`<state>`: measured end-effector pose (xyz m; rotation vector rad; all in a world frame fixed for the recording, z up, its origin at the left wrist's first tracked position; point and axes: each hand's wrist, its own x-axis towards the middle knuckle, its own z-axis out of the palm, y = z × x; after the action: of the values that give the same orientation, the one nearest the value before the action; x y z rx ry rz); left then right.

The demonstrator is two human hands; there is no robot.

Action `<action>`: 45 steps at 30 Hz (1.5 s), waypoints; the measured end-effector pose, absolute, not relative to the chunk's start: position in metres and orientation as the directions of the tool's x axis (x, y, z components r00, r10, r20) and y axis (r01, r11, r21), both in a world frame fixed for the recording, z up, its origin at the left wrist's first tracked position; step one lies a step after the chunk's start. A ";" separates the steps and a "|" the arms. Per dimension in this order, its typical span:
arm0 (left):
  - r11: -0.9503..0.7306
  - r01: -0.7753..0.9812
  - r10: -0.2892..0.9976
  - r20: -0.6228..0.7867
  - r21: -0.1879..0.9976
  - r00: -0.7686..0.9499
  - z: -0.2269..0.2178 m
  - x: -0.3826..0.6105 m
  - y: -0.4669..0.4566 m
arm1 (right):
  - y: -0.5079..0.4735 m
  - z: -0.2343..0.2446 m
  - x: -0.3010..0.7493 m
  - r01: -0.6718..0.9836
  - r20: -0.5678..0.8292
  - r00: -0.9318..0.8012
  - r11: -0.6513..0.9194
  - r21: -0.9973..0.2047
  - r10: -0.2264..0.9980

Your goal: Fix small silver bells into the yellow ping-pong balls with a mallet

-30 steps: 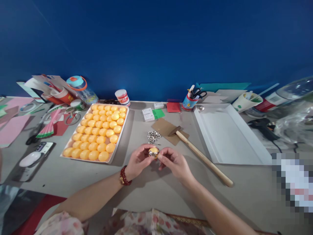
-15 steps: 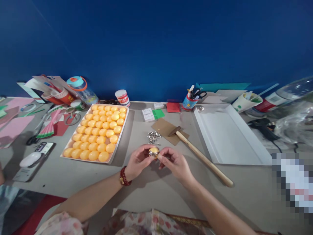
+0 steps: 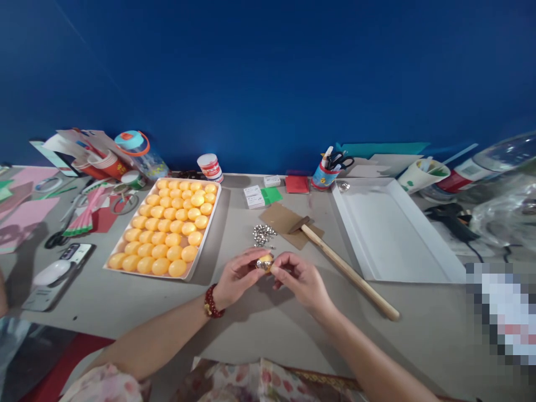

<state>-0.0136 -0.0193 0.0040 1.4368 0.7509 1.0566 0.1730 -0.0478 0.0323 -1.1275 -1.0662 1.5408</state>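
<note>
My left hand (image 3: 238, 274) pinches a small orange ball (image 3: 265, 261) with shiny silver studs on it, just above the grey table. My right hand (image 3: 298, 277) meets it from the right, its fingertips closed against the ball's side. A little heap of silver studs (image 3: 263, 233) lies on the table just beyond my hands. A white tray (image 3: 209, 230) packed with several orange balls (image 3: 167, 227) sits to the left.
A wooden-handled hammer (image 3: 345, 269) lies on brown card to the right of my hands. An empty white tray (image 3: 391, 231) is further right. A pen cup with scissors (image 3: 327, 170), small boxes, paper cups, a phone (image 3: 58, 272) and craft paper crowd the table's back and left.
The ball has turned slightly in my fingers, showing more of its silver studs. Both hands stay in the same place.
</note>
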 end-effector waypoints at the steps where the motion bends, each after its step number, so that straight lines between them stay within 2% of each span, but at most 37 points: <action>1: -0.152 -0.116 0.900 0.186 0.982 0.394 0.004 -0.014 -0.019 | -0.048 0.032 0.173 -0.172 -0.171 -0.156 -0.197 -0.965 0.973; 31: -0.211 -0.041 0.905 0.211 0.977 0.370 0.010 -0.012 -0.020 | -0.049 0.037 0.170 0.035 -0.133 -0.067 -0.131 -0.991 0.989; 38: -0.198 -0.132 0.899 0.233 0.971 0.371 0.013 -0.010 -0.022 | -0.052 0.043 0.174 0.032 -0.126 -0.096 -0.124 -0.992 0.987; 40: -0.119 -0.218 0.909 0.194 0.969 0.368 0.013 -0.009 -0.023 | -0.049 0.047 0.182 0.094 -0.086 -0.090 -0.078 -0.993 0.992; 42: -0.042 -0.298 0.917 0.155 0.954 0.368 0.013 -0.008 -0.022 | -0.042 0.049 0.197 0.262 0.024 -0.016 0.028 -0.965 1.000; 44: -0.005 -0.336 0.922 0.134 0.942 0.364 0.012 -0.009 -0.021 | -0.034 0.050 0.216 0.533 0.163 0.018 0.129 -0.836 0.986; 45: 0.004 -0.340 0.926 0.125 0.940 0.357 0.012 -0.010 -0.020 | -0.030 0.048 0.226 0.675 0.190 -0.002 0.141 -0.724 0.982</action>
<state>-0.0096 -0.0196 0.0118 1.1575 0.6542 1.1114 0.2264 -0.0302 0.0484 -1.6005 -1.7453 0.5770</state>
